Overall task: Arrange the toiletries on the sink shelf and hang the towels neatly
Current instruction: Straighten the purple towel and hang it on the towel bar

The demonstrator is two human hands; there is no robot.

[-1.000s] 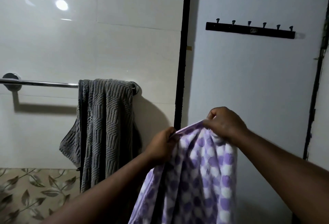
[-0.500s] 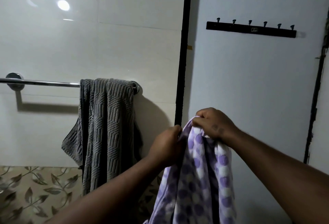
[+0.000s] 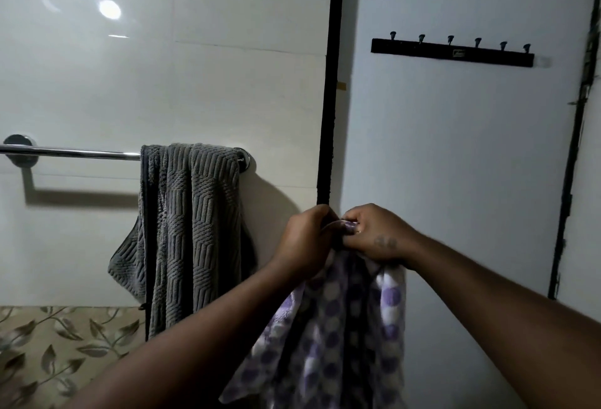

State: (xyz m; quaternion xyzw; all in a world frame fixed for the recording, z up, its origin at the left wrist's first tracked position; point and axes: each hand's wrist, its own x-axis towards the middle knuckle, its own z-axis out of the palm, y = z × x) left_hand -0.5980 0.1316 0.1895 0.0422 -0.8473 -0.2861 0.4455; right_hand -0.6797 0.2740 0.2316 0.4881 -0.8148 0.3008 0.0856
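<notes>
Just in front of the dark door frame (image 3: 327,116), from my head view, both my hands meet at the top of the purple dotted towel (image 3: 331,337). My left hand (image 3: 304,242) and my right hand (image 3: 377,233) are almost touching, and the fingers (image 3: 353,216) of each are pinched shut on the gathered top edge, so the cloth is bunched into one narrow handful between them. The rest of the towel hangs straight down from that pinch, its long axis vertical, falling between my forearms and out of the bottom of the view.

What matters for the next move, as I judge it, is where a hanging place lies from this handful. The hook rail (image 3: 452,51) on the white door (image 3: 455,164) is well above and to the right, closer to my right hand. The chrome towel bar (image 3: 81,152) is off to the left, nearer my left hand, with the grey ribbed towel (image 3: 192,229) draped over its right end and bare bar beyond it.
</notes>
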